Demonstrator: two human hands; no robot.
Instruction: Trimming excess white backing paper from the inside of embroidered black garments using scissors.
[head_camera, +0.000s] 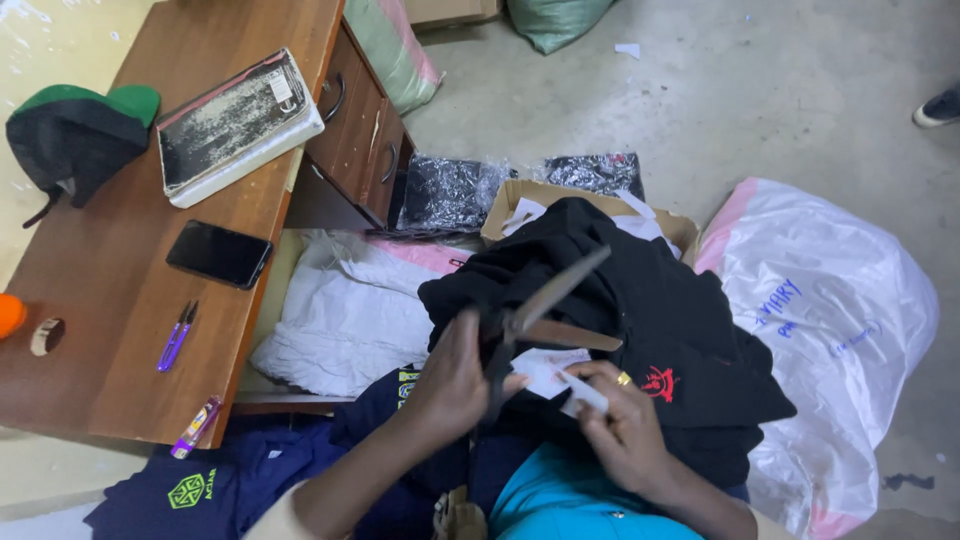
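Note:
My left hand (455, 375) grips the handles of a large pair of dark scissors (545, 310), whose blades stand wide apart over a black garment (660, 320) on my lap. My right hand (620, 425), with a gold ring, pinches a white paper tag (548, 372) attached to the garment, right under the blades. The garment bears a small red emblem (660, 383). A teal sleeve covers my right forearm.
A wooden desk (130, 290) at left carries a book (235, 125), a black phone (219, 253), a purple snipper (177, 337), a lighter and a green-black cap (75, 135). White cloth (345, 315), navy shirts (215, 485), a cardboard box and a large white plastic bag (835, 330) surround me.

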